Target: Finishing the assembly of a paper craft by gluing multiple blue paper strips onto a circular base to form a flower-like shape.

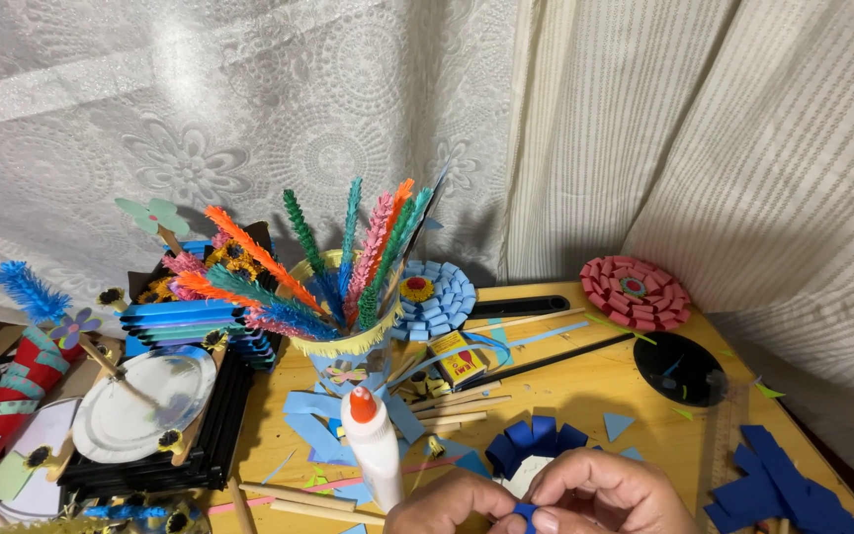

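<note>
Fingertips (pixel 531 514) of both hands pinch 1 blue paper strip (pixel 525 511), folding it (loop stage); next needs glue bottle (pixel 373 447).

Table (pixel 585 386) centre, between black disc (pixel 681 368) and wooden sticks (pixel 462 400): bare wood, passable. Near edge: both hands (pixel 546 499) occupy middle, white glue bottle (pixel 372 445) upright just left of them, blocks sideways travel. Left side: black tray stack (pixel 200 435) w/ silver plate (pixel 140 391), no room. Back edge: cup of paper fronds (pixel 348 346), blue rosette (pixel 437 297), pink rosette (pixel 637 292). Near right corner: dark blue strips (pixel 773 485), ruler (pixel 719 445).
</note>
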